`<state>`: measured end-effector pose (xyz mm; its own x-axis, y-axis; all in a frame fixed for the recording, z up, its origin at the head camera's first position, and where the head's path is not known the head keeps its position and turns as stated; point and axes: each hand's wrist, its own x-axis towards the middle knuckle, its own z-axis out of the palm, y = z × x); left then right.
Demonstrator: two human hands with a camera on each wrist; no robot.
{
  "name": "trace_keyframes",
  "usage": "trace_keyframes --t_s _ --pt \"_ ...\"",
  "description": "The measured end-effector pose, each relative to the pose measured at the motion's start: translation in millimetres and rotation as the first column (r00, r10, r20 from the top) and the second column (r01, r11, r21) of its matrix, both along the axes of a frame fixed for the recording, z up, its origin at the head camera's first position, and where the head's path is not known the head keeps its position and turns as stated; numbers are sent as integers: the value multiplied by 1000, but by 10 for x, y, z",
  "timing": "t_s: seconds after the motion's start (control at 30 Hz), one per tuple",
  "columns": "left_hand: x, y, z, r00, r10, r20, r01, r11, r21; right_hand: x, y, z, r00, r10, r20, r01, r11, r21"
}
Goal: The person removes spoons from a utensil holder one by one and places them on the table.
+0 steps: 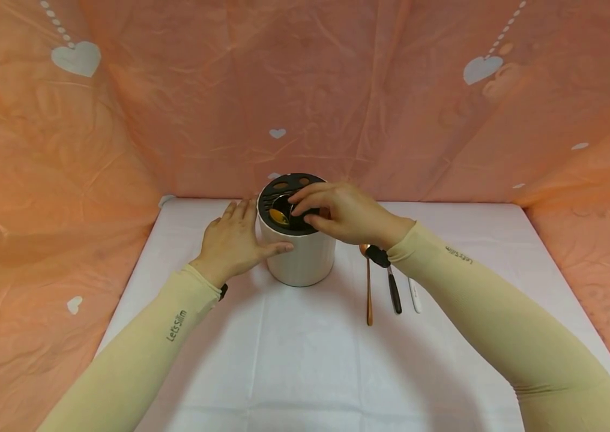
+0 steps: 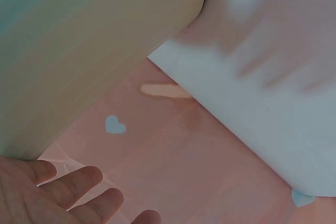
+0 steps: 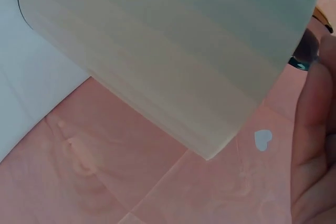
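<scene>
A white cylindrical utensil holder (image 1: 299, 261) with a black slotted lid (image 1: 294, 180) stands upright at the back of the table. My left hand (image 1: 232, 243) lies along its left side with fingers straight and thumb across the front; whether it touches is hard to tell. Over the lid, my right hand (image 1: 345, 213) pinches a dark shiny spoon (image 3: 306, 48) by its bowl, mostly hidden by the fingers in the head view. Beside those fingertips a gold spoon bowl (image 1: 279, 216) shows above the lid. In the left wrist view, the left fingers (image 2: 79, 182) are extended near the holder's rim.
Right of the holder, under the right forearm, lie a copper-coloured spoon (image 1: 369, 294), a black-handled utensil (image 1: 394, 292) and a white-handled utensil (image 1: 415, 296). A white cloth (image 1: 305, 360) covers the table. Orange-pink sheets with hearts (image 1: 305, 90) hang behind and at both sides.
</scene>
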<state>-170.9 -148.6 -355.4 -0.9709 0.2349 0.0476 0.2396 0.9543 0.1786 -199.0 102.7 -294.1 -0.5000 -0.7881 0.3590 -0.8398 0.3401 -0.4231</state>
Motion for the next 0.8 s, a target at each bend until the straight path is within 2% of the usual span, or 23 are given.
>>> trace_keyframes --t_s 0.17,0.37,0.6,0.8 --pt "-1 8 2 1000 2 6 -2 1000 -13 -3 41 5 999 -13 -40 14 1000 22" --pt "1 17 6 1000 -3 -9 3 1000 -12 4 123 30 993 -75 -95 81 995 55" --pt "3 14 1 1000 -7 -30 6 1000 -5 -18 281 13 984 -162 -81 166 985 47" --pt "8 13 2 999 -7 -39 7 1000 10 -29 434 -23 979 -190 -71 191 982 7"
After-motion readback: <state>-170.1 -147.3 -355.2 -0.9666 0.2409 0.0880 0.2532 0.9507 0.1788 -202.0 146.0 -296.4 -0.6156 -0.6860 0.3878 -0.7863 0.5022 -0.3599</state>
